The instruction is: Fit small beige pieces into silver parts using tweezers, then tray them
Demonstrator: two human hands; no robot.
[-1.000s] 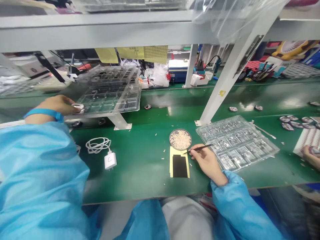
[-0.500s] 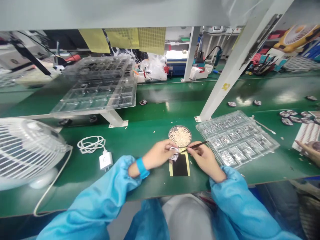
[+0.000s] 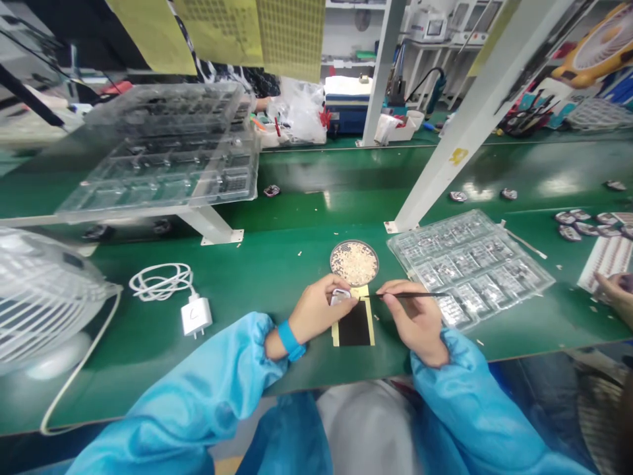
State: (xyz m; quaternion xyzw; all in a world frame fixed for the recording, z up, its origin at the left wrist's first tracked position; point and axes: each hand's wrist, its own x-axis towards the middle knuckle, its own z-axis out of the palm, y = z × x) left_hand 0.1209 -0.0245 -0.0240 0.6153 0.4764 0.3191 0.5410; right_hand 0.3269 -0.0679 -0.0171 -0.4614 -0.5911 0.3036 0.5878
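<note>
My left hand (image 3: 316,309) is closed on a small white-and-silver part (image 3: 340,297), which its fingers partly cover. In my right hand (image 3: 414,323) a pair of dark tweezers (image 3: 415,294) is pinched, with the tip pointing left towards the left fingertips. Whether the tips grip anything is too small to tell. Just beyond both hands sits a round dish (image 3: 331,262) full of tiny pale and dark pieces. Beneath the hands a black pad (image 3: 354,328) with yellow edging lies on the green bench.
A clear compartment tray (image 3: 472,270) with parts lies to the right, near a slanted white post (image 3: 445,152). On the left are a white charger (image 3: 196,316) with its cable and a white fan (image 3: 44,303). Another person's hand (image 3: 616,297) is at the right edge.
The camera view has tilted up slightly. My left fingers have shifted over the part, now turned differently. The tweezers have swung nearly level, and my right hand sits slightly farther right.
</note>
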